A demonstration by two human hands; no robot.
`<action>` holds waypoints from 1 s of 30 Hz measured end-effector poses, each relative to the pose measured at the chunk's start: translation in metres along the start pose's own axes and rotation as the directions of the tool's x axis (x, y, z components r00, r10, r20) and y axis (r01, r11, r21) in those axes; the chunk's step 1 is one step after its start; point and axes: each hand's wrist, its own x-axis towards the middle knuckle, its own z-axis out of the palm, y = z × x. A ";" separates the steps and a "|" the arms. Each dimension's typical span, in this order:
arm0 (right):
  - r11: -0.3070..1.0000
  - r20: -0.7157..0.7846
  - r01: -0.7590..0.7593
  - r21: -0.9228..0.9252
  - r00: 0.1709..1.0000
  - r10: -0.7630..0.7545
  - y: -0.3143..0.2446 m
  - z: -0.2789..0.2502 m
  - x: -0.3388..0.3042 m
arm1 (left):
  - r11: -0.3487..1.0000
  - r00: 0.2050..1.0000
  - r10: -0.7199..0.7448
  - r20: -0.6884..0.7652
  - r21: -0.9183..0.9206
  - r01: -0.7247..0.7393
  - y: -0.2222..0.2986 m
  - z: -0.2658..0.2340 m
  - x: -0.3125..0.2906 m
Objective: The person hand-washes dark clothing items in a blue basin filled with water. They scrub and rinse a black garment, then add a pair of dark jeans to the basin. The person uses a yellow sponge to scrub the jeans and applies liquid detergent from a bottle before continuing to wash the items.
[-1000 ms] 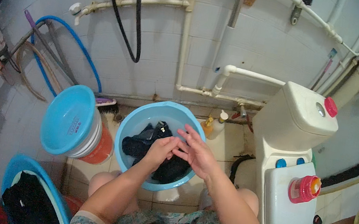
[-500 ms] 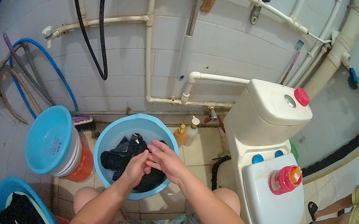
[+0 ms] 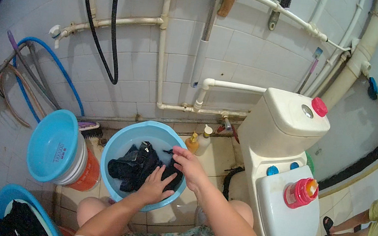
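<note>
Dark wet clothes [image 3: 136, 161] lie in cloudy water inside a round light-blue basin [image 3: 119, 129] on the floor in front of me. With fingers spread, my left hand [image 3: 155, 187] rests on or just above the dark cloth at the basin's near side. My right hand [image 3: 189, 168] is over the right rim, its fingers stretched out toward the cloth and its palm turned inward. Neither hand appears to grip anything. A small dark piece of cloth shows just beyond the right fingertips; whether they touch it I cannot tell.
At left stand stacked buckets topped by a blue basin [image 3: 50, 146]; nearer is another blue tub [image 3: 3, 198] with black cloth. Two pump bottles [image 3: 204, 140] stand behind the basin. To the right is a toilet [image 3: 280, 229] bearing a pink jar [image 3: 297, 193]. Another person's legs [image 3: 347, 234] show far right.
My hands were close together above the basin and have separated. The left has lowered onto the clothes, and the right has moved slightly right. The view has shifted a little.
</note>
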 end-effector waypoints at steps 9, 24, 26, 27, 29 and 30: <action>1.000 0.061 -0.030 -0.002 0.998 0.030 -0.005 -0.002 -0.001 | 0.939 0.870 -0.338 0.359 0.064 0.338 -0.034 0.016 0.023; 0.999 0.149 0.003 -0.038 0.989 0.003 -0.009 -0.006 -0.003 | 0.865 0.790 -0.465 0.400 0.398 0.307 -0.078 0.091 0.036; 0.998 0.171 0.041 -0.041 0.985 -0.034 -0.005 -0.012 0.001 | 0.858 0.782 -0.476 0.404 0.409 0.311 -0.047 0.072 0.043; 0.999 0.183 0.042 -0.032 0.982 -0.035 -0.003 -0.013 0.003 | 0.851 0.775 -0.488 0.401 0.416 0.321 -0.040 0.068 0.044; 0.999 0.234 0.043 -0.020 0.971 -0.037 -0.005 -0.003 0.004 | 0.836 0.828 -0.464 0.315 0.464 0.292 -0.075 0.096 0.036; 0.999 0.222 0.045 -0.006 0.974 -0.042 -0.004 -0.003 0.004 | 0.843 0.860 -0.418 0.291 0.476 0.249 -0.078 0.101 0.038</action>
